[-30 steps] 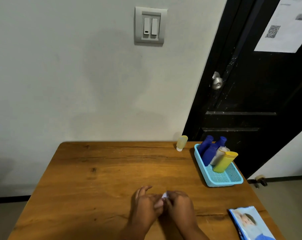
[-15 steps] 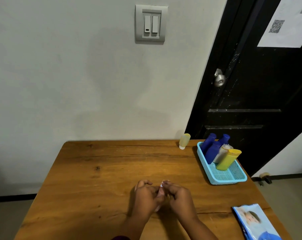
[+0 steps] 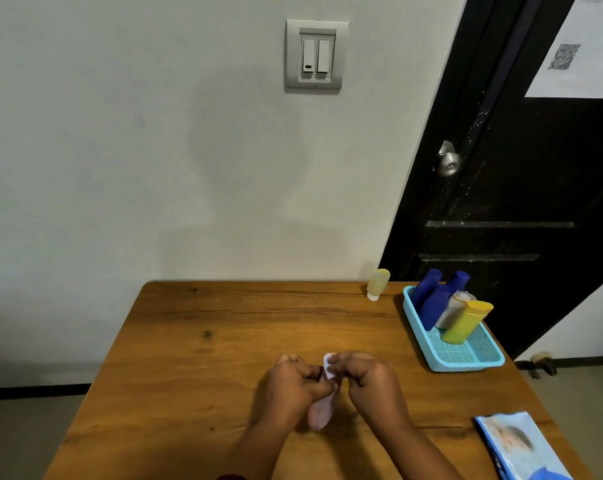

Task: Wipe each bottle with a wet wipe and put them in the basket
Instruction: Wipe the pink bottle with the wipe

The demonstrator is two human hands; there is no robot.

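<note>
Your left hand (image 3: pixel 293 382) and right hand (image 3: pixel 369 379) both pinch the wet wipe (image 3: pixel 321 412), fingers curled. Next, probably reach for the 1 pale yellow bottle (image 3: pixel 378 284) just beside the basket (image 3: pixel 466 363).

wet wipe (image 3: pixel 322 408): white, crumpled, pinched between left hand (image 3: pixel 293 386) and right hand (image 3: pixel 369 382)
basket (image 3: pixel 466 363): light blue mesh, table's right side
in basket: three blue bottles (image 3: pixel 435 306), grey bottle (image 3: pixel 453 310), yellow bottle (image 3: pixel 465 323), all leaning
pale yellow bottle (image 3: pixel 378 284): stood cap-down, just left of basket

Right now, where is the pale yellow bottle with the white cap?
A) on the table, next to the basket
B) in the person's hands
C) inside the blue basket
A: the pale yellow bottle stands cap-down on the table, outside the basket; the left hand and right hand pinch a wipe.
</note>
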